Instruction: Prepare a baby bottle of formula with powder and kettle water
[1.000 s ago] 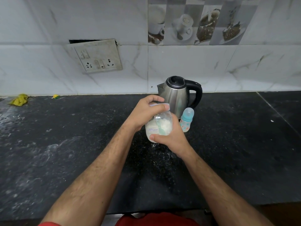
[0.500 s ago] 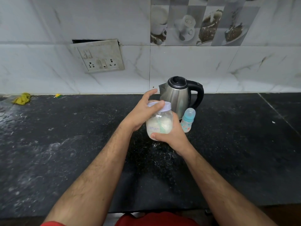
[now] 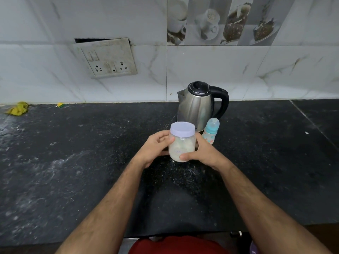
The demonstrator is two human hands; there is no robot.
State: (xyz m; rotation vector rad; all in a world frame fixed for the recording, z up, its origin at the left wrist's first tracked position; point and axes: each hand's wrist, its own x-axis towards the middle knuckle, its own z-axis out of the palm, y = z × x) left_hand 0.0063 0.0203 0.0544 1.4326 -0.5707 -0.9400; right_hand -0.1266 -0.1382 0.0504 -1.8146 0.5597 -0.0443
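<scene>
A clear plastic jar of white formula powder with a pale lilac lid on top stands upright between my hands, over the black counter. My left hand wraps its left side, thumb on the front. My right hand grips its right side and lower front. Just behind it to the right stands a small baby bottle with a light blue cap. A steel kettle with a black lid and handle stands behind both, near the wall.
The black speckled counter carries white powder smears on its left part. A yellow cloth lies at the far left by the wall. A switch and socket plate hangs askew on the tiled wall.
My left hand has come off the jar's lid and moved down onto the jar's side. The jar sits a little lower, now held upright by both hands.
</scene>
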